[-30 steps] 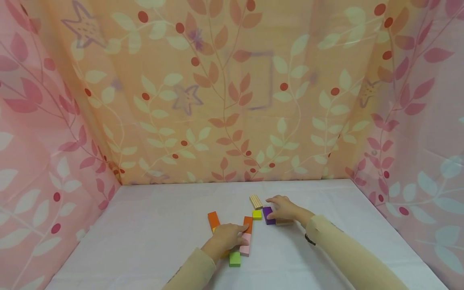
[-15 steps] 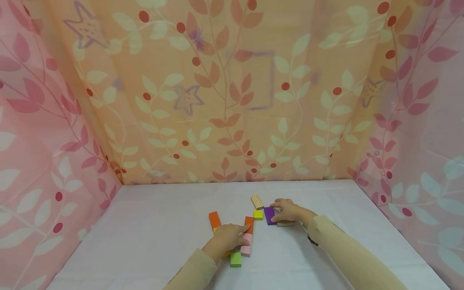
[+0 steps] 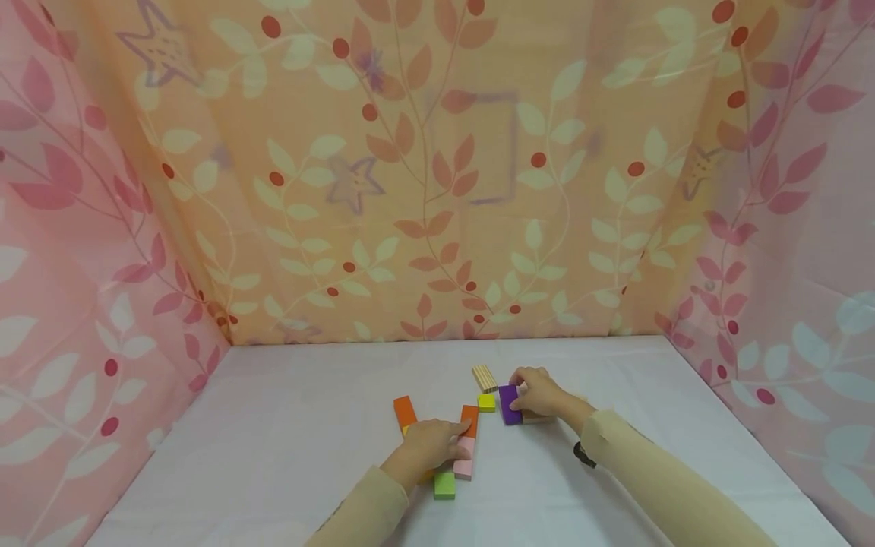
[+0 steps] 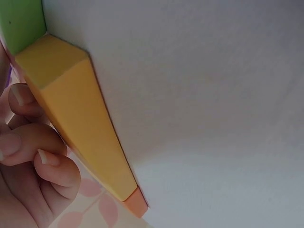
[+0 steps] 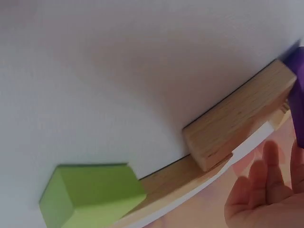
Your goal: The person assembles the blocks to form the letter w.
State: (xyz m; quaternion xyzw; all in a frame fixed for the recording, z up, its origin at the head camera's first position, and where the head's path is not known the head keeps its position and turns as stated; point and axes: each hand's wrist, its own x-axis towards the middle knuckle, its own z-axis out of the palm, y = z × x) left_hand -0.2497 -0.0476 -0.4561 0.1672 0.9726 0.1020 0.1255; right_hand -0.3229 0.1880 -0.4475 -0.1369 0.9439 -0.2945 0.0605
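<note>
Right hand [image 3: 542, 395] pinches one purple block [image 3: 508, 403] on white table [image 3: 294, 441], one small yellow block [image 3: 486, 403] beside it. Left hand [image 3: 429, 446] touches one of two orange blocks [image 3: 469, 414] (grip? can't tell). Two green blocks [image 3: 444, 486].

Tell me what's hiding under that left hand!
In the head view, bits of a long yellow block peek out around the left hand, between an orange block and a green block. The left wrist view shows more of it. Anything else underneath is covered.
</note>
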